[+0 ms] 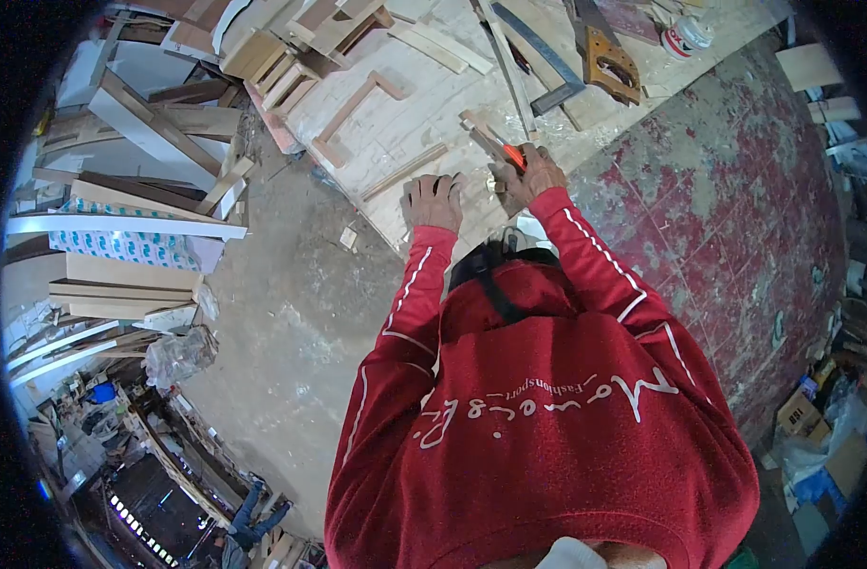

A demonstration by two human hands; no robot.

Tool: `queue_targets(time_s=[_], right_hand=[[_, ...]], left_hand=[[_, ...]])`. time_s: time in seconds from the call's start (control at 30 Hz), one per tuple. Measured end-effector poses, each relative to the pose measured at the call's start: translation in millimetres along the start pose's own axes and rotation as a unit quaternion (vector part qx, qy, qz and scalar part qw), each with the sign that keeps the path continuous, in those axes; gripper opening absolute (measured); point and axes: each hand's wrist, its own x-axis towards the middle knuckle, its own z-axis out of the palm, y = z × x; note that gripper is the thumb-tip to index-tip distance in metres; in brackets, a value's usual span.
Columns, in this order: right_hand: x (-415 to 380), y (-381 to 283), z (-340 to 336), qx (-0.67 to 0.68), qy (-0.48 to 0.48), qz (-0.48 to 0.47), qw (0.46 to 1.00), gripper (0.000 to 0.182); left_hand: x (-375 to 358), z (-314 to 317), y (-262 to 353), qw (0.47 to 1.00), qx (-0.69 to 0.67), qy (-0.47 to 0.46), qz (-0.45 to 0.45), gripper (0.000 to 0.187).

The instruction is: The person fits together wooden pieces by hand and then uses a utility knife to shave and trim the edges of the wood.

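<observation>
My left hand (434,202) rests on the near edge of the wooden worktable (331,104), fingers spread and holding nothing. To its right, my right hand (536,177) is closed around a small orange-red tool (516,157); I cannot tell its kind. A short wooden piece (481,131) runs up from beside those fingers. Just beyond my left hand lies a thin wood strip (405,173). An L-shaped wooden piece (350,116) sits farther left on the tabletop.
A handsaw (611,68), a dark metal square (547,57) and a white-and-red can (684,40) lie toward the back right. Small wooden frames (280,71) stand at the back left. Stacked boards (135,209) crowd the left; another person (251,526) shows low left.
</observation>
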Motion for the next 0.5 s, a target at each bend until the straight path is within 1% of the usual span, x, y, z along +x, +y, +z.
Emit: queue_targets(time_s=[0.03, 0.07, 0.13, 0.17, 0.23, 0.27, 0.37, 0.4, 0.47, 0.5], right_hand=[[-1, -2, -1, 0.024, 0.019, 0.008, 0.999, 0.034], [-2, -3, -3, 0.022, 0.018, 0.006, 1.000, 0.034], [-5, -10, -10, 0.047, 0.031, -0.001, 0.998, 0.031], [-8, -13, -14, 0.045, 0.029, -0.003, 0.999, 0.031], [-18, -23, -21, 0.017, -0.064, 0.003, 0.998, 0.027], [-23, -24, -18, 0.015, -0.065, 0.002, 0.998, 0.027], [-36, -35, -13, -0.006, -0.120, 0.007, 0.993, 0.027], [-37, -37, -12, -0.008, -0.121, 0.007, 0.993, 0.027], [-40, -41, -9, -0.055, -0.156, -0.022, 0.986, 0.023], [-40, -45, -8, -0.057, -0.158, -0.023, 0.985, 0.023]], left_hand=[[1, 0, 1, 0.999, 0.032, 0.006, -0.010, 0.019], [1, 2, 2, 0.999, 0.031, 0.007, -0.013, 0.019], [1, 4, 3, 0.997, 0.034, 0.049, -0.042, 0.018], [-1, 4, 4, 0.997, 0.033, 0.049, -0.045, 0.018], [-3, -9, 12, 0.996, 0.032, 0.052, -0.069, 0.019], [-5, -7, 12, 0.996, 0.032, 0.052, -0.071, 0.019], [-14, 2, 11, 0.995, 0.031, 0.045, -0.080, 0.020], [-14, 6, 12, 0.994, 0.035, 0.041, -0.098, 0.020], [-16, 13, 13, 0.991, 0.039, 0.035, -0.119, 0.020], [-16, 15, 16, 0.989, 0.037, 0.046, -0.134, 0.020]])
